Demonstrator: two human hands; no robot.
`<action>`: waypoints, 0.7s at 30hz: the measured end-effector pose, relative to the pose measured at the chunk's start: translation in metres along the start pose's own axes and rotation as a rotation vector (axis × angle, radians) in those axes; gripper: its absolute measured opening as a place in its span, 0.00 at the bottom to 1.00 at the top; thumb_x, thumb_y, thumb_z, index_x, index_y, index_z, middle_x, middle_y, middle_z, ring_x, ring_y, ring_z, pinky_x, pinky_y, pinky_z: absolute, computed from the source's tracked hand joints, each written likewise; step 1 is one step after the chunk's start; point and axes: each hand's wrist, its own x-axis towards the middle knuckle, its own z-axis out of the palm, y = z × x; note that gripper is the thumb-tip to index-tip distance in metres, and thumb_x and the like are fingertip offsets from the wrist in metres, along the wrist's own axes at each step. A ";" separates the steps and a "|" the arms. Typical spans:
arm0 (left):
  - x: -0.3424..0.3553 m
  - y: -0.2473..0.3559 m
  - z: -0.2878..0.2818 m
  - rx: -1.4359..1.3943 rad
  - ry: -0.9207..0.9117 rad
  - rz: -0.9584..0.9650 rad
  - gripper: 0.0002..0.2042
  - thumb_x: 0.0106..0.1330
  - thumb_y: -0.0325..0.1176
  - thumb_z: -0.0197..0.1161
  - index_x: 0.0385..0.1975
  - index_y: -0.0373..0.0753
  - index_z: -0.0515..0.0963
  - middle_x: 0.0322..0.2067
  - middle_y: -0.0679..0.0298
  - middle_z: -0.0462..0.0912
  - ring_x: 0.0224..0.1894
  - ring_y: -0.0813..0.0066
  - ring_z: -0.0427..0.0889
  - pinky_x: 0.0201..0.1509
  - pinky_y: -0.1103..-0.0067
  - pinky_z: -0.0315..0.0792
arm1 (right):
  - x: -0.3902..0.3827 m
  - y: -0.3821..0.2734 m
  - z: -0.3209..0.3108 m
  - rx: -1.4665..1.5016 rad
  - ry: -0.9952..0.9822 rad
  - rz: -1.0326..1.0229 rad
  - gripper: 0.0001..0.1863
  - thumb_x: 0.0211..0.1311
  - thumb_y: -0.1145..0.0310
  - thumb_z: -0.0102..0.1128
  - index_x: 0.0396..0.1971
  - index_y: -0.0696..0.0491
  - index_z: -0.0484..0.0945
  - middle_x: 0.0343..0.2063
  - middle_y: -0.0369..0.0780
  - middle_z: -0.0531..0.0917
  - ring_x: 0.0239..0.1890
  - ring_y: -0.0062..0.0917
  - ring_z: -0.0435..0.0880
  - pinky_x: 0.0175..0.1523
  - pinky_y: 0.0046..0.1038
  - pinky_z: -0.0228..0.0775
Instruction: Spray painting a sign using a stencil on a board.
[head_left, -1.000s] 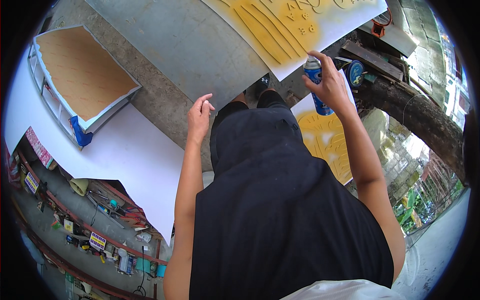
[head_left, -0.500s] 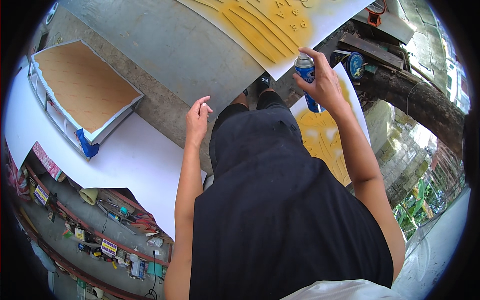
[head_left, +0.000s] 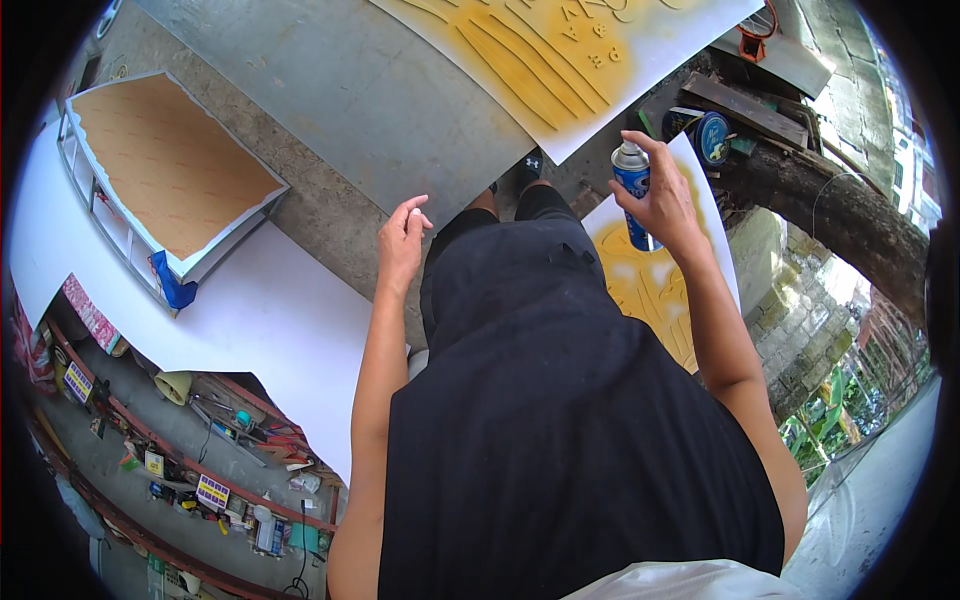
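Note:
My right hand (head_left: 668, 200) is wrapped round a blue spray paint can (head_left: 634, 180), its index finger resting over the nozzle at the top. The can stands nearly upright in my grip, above a white sheet (head_left: 722, 262) with yellow-sprayed raised shapes (head_left: 640, 290). My left hand (head_left: 402, 243) hangs in the air left of my legs; its fingers are loosely bent and apart, and I see nothing in it. Ahead lies a larger white board (head_left: 560, 150) carrying yellow-painted strips (head_left: 530, 70) and small raised letters (head_left: 595, 40).
A grey metal sheet (head_left: 330, 90) extends ahead of my feet. At left, a framed brown panel (head_left: 180, 160) rests on a white sheet (head_left: 280, 290). Shelves with tools (head_left: 240, 420) stand below it. A thick tree trunk (head_left: 840, 210) and a round blue lid (head_left: 712, 137) are at right.
My right hand has moved slightly right and down with the spray can, away from the corner of the larger board. My left hand has barely shifted.

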 end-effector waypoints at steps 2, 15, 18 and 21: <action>0.002 -0.001 -0.002 0.001 -0.002 0.007 0.16 0.78 0.33 0.53 0.58 0.38 0.84 0.31 0.67 0.85 0.32 0.80 0.79 0.41 0.78 0.76 | 0.009 -0.014 0.010 0.019 0.008 -0.060 0.38 0.59 0.63 0.75 0.69 0.38 0.68 0.47 0.47 0.78 0.48 0.49 0.85 0.52 0.45 0.79; 0.000 -0.012 -0.006 0.013 0.011 0.018 0.16 0.78 0.33 0.54 0.57 0.39 0.84 0.31 0.66 0.86 0.31 0.81 0.77 0.40 0.79 0.74 | 0.026 -0.028 0.030 0.033 0.031 -0.084 0.36 0.58 0.61 0.74 0.67 0.39 0.70 0.47 0.48 0.78 0.48 0.49 0.85 0.51 0.45 0.79; 0.002 -0.012 -0.006 0.012 -0.007 0.008 0.16 0.78 0.33 0.54 0.58 0.39 0.84 0.31 0.66 0.86 0.31 0.80 0.78 0.40 0.78 0.74 | 0.008 -0.018 0.025 -0.010 -0.005 -0.019 0.35 0.58 0.62 0.74 0.67 0.39 0.70 0.47 0.46 0.78 0.49 0.48 0.85 0.52 0.45 0.79; 0.004 -0.009 -0.006 0.020 -0.027 -0.001 0.16 0.77 0.33 0.53 0.58 0.39 0.84 0.31 0.66 0.86 0.32 0.79 0.79 0.40 0.77 0.75 | -0.011 -0.011 0.017 -0.047 -0.043 0.044 0.35 0.59 0.62 0.73 0.67 0.39 0.69 0.47 0.46 0.78 0.48 0.48 0.85 0.51 0.45 0.79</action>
